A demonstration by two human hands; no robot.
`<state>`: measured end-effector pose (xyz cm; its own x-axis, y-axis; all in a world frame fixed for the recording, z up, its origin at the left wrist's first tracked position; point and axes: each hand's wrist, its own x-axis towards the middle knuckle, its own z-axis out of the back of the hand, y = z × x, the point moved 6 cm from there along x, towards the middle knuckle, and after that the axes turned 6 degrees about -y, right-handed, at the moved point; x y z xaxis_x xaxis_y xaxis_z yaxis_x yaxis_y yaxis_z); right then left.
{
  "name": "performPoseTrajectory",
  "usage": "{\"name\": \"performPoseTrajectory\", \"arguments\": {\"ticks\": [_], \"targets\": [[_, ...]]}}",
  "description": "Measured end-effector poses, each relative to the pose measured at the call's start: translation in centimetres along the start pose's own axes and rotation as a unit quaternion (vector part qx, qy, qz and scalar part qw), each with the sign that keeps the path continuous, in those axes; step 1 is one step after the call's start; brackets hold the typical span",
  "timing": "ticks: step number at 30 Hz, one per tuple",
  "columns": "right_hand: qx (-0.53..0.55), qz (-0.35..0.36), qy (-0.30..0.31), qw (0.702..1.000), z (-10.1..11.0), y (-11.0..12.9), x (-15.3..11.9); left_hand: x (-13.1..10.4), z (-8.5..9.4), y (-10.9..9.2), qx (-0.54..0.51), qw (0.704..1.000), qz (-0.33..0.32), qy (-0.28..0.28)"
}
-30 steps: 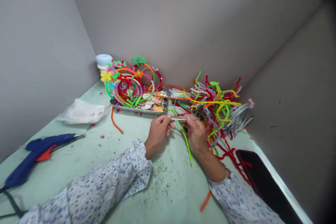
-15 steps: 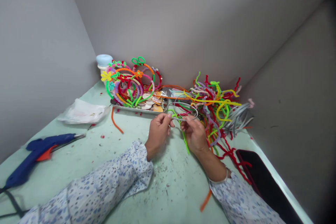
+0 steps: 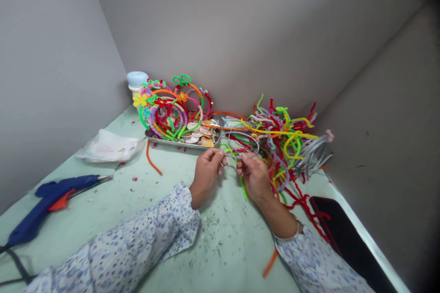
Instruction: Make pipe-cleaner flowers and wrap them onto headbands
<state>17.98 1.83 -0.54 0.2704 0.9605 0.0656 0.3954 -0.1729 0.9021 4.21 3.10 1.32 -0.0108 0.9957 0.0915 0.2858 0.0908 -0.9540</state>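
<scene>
Between my two hands is a thin grey wire (image 3: 258,143) bent into loops, its rings rising just beyond my fingertips. My left hand (image 3: 208,171) is closed, thumb and forefinger pinching the wire on its left side. My right hand (image 3: 255,177) pinches the same wire on the right, a short gap away. Just past the hands, a green pipe cleaner (image 3: 243,187) lies on the table. Behind my left hand stands a metal tray (image 3: 178,143) holding flat patterned pieces (image 3: 206,142), with colourful pipe-cleaner headbands (image 3: 168,110) piled on it.
A tangled heap of pipe cleaners (image 3: 275,130) lies at the back right, beside grey strips (image 3: 311,153). A phone (image 3: 347,233) rests along the right edge. At left are a blue glue gun (image 3: 51,201) and a white plastic bag (image 3: 108,146). A blue-lidded container (image 3: 136,78) stands behind.
The wire loops have shifted slightly between my fingers. Both hands stay in nearly the same place and keep their pinch.
</scene>
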Motion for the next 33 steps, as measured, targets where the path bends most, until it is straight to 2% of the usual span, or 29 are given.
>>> {"name": "performPoseTrajectory", "arguments": {"ticks": [9, 17, 33], "targets": [[-0.015, -0.013, 0.013, 1.000, -0.3, 0.0, -0.1, 0.3, 0.1, 0.5, -0.039, 0.999, 0.029, -0.013], [-0.015, -0.016, 0.018, 1.000, -0.4, -0.2, -0.1, 0.5, -0.1, 1.3, -0.085, 0.993, 0.077, 0.011], [-0.039, -0.007, 0.001, 0.999, -0.2, -0.2, 0.2, 0.6, -0.2, 1.3, -0.104, 0.990, 0.095, 0.014]]}}
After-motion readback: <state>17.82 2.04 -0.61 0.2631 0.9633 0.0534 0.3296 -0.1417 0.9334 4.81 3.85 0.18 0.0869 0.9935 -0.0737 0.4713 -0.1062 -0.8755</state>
